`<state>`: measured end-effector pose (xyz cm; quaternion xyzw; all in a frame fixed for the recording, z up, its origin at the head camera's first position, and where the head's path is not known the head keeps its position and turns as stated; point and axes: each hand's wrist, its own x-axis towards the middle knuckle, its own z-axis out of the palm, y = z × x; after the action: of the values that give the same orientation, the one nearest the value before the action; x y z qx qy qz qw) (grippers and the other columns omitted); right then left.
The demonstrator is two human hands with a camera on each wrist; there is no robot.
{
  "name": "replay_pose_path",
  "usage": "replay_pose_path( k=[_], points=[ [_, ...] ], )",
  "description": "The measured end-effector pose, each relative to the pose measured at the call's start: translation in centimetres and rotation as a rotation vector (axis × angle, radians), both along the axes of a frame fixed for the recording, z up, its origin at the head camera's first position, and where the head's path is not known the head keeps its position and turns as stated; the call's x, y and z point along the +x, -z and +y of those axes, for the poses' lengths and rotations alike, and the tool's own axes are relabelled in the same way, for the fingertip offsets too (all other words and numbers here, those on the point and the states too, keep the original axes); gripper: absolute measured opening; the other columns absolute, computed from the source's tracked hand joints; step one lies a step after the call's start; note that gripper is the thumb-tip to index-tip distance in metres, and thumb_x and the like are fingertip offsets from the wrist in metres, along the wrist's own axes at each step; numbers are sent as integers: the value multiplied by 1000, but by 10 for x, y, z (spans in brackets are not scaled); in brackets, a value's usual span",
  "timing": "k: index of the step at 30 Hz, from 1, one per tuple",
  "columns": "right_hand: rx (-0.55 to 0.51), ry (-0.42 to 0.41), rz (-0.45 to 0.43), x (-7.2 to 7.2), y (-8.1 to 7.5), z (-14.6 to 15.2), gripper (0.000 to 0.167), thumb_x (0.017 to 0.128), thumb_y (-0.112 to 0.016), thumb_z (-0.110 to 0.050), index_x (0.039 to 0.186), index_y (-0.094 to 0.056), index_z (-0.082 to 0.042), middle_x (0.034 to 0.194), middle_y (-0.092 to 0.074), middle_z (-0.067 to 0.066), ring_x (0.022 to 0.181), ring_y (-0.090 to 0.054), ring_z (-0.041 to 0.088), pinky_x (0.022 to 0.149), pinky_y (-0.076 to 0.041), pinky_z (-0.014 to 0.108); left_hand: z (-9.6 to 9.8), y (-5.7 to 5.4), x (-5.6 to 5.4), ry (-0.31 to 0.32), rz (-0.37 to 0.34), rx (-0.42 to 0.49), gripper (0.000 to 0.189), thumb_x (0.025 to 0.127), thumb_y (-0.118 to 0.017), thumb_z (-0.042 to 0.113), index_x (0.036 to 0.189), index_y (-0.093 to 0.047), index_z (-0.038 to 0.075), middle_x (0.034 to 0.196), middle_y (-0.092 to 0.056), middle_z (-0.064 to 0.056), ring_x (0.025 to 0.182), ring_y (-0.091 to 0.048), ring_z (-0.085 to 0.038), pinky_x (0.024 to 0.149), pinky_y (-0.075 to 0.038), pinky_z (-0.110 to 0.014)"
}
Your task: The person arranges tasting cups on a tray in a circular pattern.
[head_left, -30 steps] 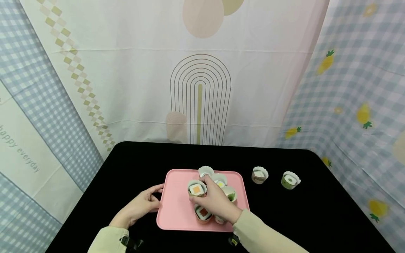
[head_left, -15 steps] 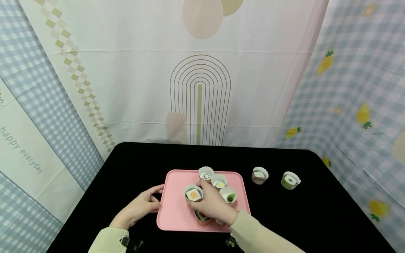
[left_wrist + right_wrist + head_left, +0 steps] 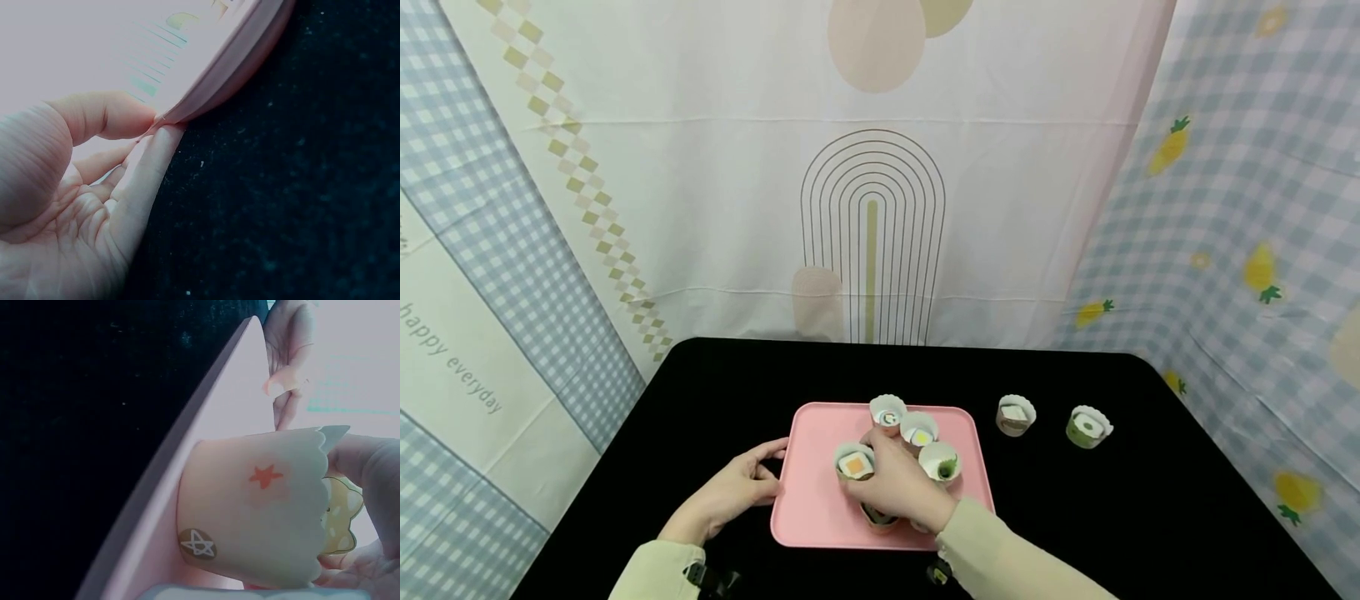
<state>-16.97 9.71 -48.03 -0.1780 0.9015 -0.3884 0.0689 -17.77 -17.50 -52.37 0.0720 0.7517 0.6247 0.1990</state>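
Observation:
My left hand pinches the left rim of a pink tray; the left wrist view shows thumb and fingertips meeting at the tray edge. Over the middle of the tray, my right hand grips a scalloped paper baking cup with a white and orange square piece inside. In the right wrist view this cup's yellow patterned side shows between the fingers. Close in front of it, a cream paper cup with a red star stands on the tray, partly hidden by the right hand in the head view.
Behind and right of my right hand, several paper cups stand on the tray: one at the back, one with a yellow-centred piece, one with green filling. Two more cups, brown and green, stand on the black table.
My right hand has moved slightly left and towards the front with the gripped cup, covering more of the cup in front. My left hand stays at the tray rim.

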Motion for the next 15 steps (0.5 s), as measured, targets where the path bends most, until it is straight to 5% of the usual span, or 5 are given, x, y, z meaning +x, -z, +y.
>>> replay_pose_path(
  k=[8,15],
  points=[
    [32,20,-35,-1,0,0,46,78,-77,-35,109,-52,-11,93,-58,0,78,-56,11,68,-50,32,0,1,0,4,1,4,72,83,-64,0,149,-35,6,114,-52,-19,87,-60,-28,82,-56,-39],
    [59,-45,-13,0,-3,1,61,82,-74,-40,133,-54,-13,126,-56,1,100,-58,16,79,-51,35,-1,1,-1,8,4,9,72,83,-63,0,149,-34,5,119,-50,-18,87,-60,-28,82,-56,-39]
  ],
)
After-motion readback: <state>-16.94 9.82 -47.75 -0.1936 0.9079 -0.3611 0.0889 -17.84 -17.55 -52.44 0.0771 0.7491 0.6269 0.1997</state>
